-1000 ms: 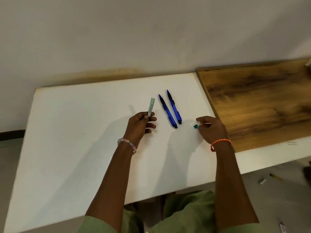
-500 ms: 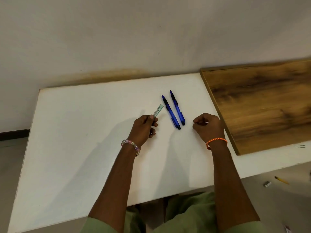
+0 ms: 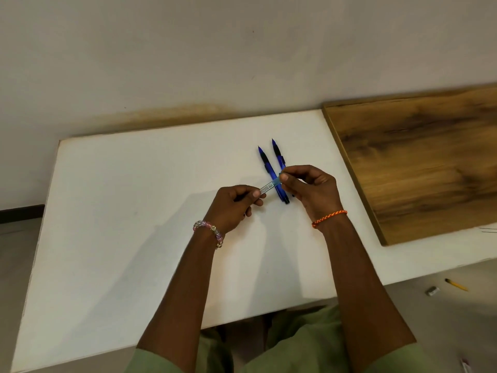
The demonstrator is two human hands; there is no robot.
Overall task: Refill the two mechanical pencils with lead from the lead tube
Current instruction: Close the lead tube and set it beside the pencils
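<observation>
Item: lead tube (image 3: 269,186), light, slippery, brittle contents; I pinch ends with left hand (image 3: 233,208), right hand (image 3: 309,188), near desk's (image 3: 134,211) far edge.

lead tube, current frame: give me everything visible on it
The lead tube is a slim, flat, pale translucent case, plastic by the look, with a white printed label along its side; the print is too small to read. It is held above the white table, tilted up to the right, crossing in front of the two blue pencils. The left hand pinches its lower end; the right hand pinches its upper end, hiding the tip, so whether the cap is on cannot be told.
</observation>
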